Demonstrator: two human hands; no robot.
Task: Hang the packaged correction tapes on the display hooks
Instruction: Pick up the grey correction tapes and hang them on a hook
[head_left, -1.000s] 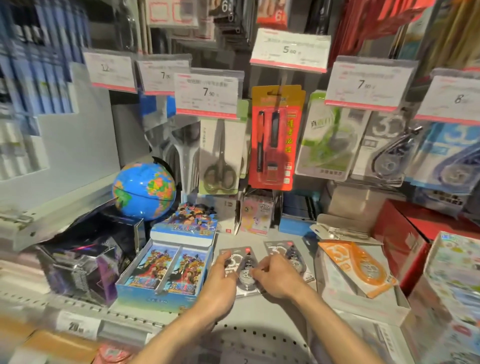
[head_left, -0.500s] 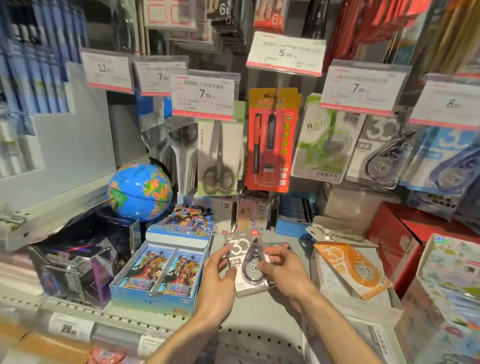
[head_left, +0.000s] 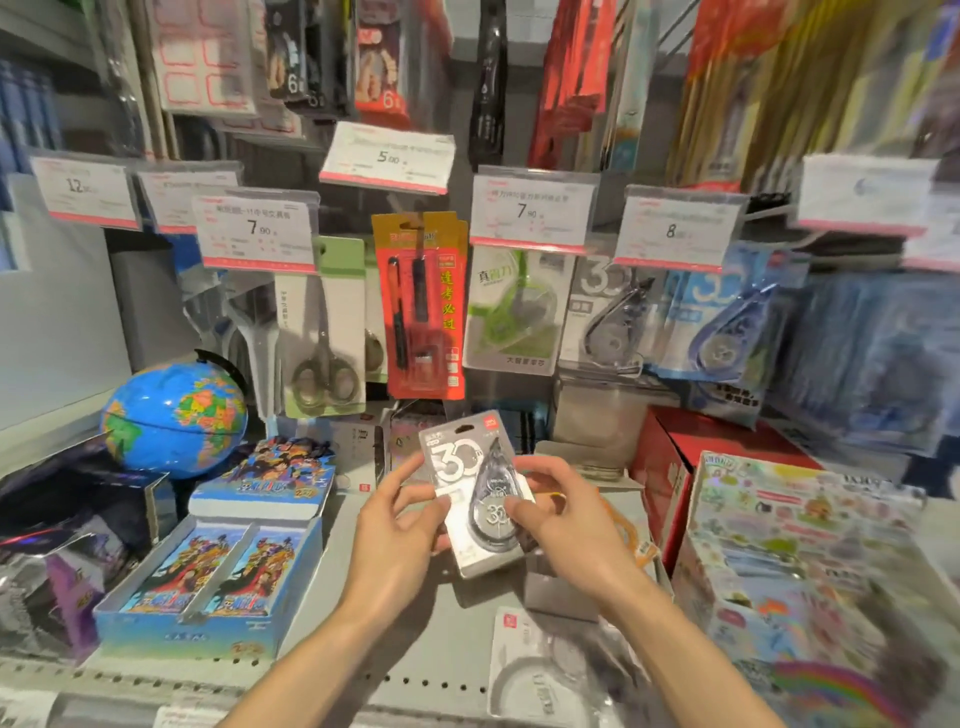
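I hold a grey packaged correction tape (head_left: 470, 488), marked with a large 30, upright above the shelf in both hands. My left hand (head_left: 397, 535) grips its left edge, and my right hand (head_left: 569, 525) pinches its right side over the blister. On the display hooks behind hang a grey 30 correction tape (head_left: 605, 312), a blue one (head_left: 722, 322) and a green one (head_left: 511, 317). An orange packaged tape (head_left: 631, 535) lies partly hidden behind my right hand. Another pack (head_left: 540, 670) lies flat on the shelf near the front edge.
Hanging scissors (head_left: 324, 338) and a red pen pack (head_left: 421, 312) are left of the tapes, under price tags (head_left: 532, 210). A globe (head_left: 174, 418) and a card box (head_left: 208, 566) stand at left; a red box (head_left: 675, 467) and a sticker box (head_left: 795, 566) at right.
Both hands picked the grey correction tape pack off the shelf and raised it upright. The view has tilted upward and shifted right.
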